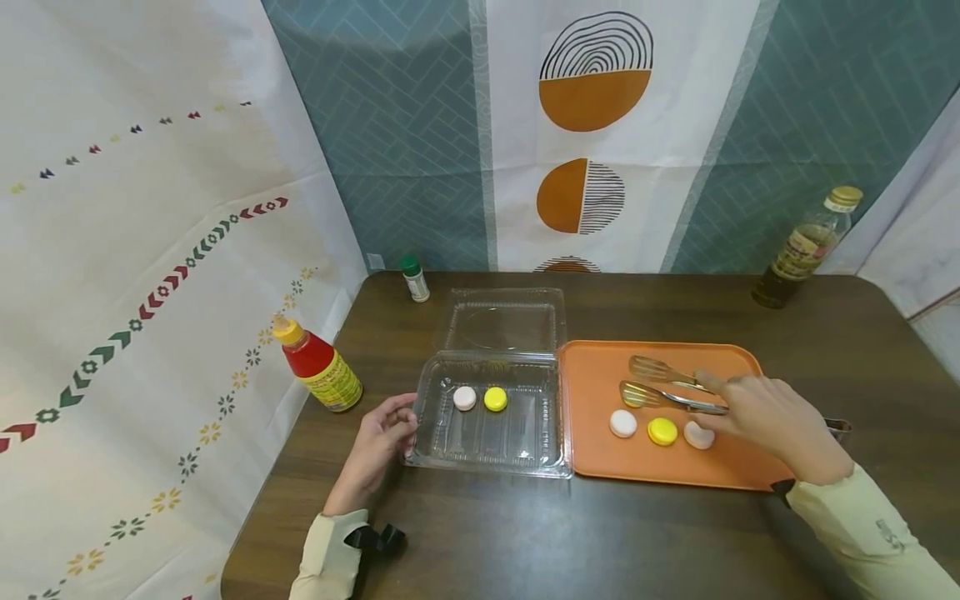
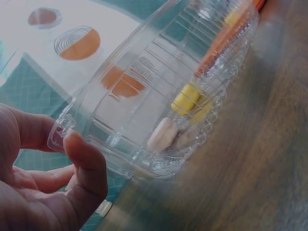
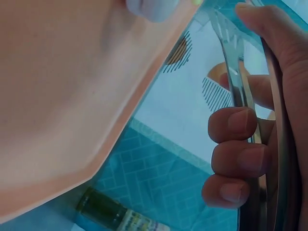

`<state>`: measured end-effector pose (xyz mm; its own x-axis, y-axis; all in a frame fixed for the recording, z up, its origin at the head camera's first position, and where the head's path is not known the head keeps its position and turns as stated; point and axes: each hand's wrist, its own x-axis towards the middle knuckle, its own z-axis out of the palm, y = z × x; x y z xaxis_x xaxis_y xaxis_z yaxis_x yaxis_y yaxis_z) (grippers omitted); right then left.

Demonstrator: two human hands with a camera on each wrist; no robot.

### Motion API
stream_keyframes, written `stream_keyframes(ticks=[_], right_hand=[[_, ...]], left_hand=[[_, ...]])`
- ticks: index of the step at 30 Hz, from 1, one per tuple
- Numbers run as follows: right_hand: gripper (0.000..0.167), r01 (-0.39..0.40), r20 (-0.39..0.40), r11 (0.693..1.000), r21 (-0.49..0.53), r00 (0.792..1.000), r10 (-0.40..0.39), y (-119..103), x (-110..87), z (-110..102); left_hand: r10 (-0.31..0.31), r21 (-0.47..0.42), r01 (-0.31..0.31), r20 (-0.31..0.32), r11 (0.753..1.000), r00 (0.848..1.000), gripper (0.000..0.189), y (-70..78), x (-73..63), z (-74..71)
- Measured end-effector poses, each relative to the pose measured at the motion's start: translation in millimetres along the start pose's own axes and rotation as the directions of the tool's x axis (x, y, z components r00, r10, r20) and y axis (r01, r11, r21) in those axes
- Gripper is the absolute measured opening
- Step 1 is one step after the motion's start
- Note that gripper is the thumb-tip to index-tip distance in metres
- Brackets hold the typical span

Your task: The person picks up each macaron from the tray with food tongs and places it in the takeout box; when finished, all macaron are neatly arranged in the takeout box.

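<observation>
The left hand pinches the edge of a clear plastic container between thumb and finger. Inside the container lie a pale pink macaron and a yellow macaron, the pink one nearer the container's held edge. An orange tray shows at the container's far end. Under the container is a wooden table; behind it hangs a teal and white cloth with orange-brown shapes.

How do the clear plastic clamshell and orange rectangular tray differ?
The clear plastic clamshell is transparent; the orange rectangular tray is opaque. The clamshell has an open lid; the tray has none. The clamshell holds two round macarons; the tray holds more. Both hold pale and yellow ones.
</observation>
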<state>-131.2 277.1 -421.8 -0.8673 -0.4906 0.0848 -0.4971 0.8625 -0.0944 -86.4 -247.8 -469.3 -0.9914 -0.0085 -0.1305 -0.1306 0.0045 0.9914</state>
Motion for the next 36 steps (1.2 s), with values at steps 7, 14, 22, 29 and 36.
stream_keyframes(ticks=[7,14,22,29,36], right_hand=[[0.062,-0.038,0.061,0.999,0.018,0.997,0.036,1,-0.2,5],[0.053,0.009,0.028,0.999,0.035,1.000,-0.010,4,-1.4,13],[0.046,0.054,-0.041,0.998,-0.044,0.998,-0.056,3,3.8,15],[0.046,0.069,-0.079,0.997,-0.039,0.994,-0.072,-5,15.6,11],[0.049,0.112,-0.137,0.992,-0.052,0.984,-0.118,-14,28.0,9]], left_hand=[[-0.011,-0.005,0.011,-0.003,1.000,1.000,0.042,-0.7,0.7,-0.2],[0.005,-0.003,-0.005,0.010,1.000,1.000,0.042,-0.3,0.5,-1.0],[0.018,0.007,-0.018,0.013,1.000,1.000,0.042,0.2,-0.8,-0.7],[0.006,0.018,-0.006,-0.004,1.000,1.000,0.042,0.7,-2.0,-1.1],[0.007,0.018,-0.007,0.002,1.000,1.000,0.042,0.0,-0.6,-1.4]])
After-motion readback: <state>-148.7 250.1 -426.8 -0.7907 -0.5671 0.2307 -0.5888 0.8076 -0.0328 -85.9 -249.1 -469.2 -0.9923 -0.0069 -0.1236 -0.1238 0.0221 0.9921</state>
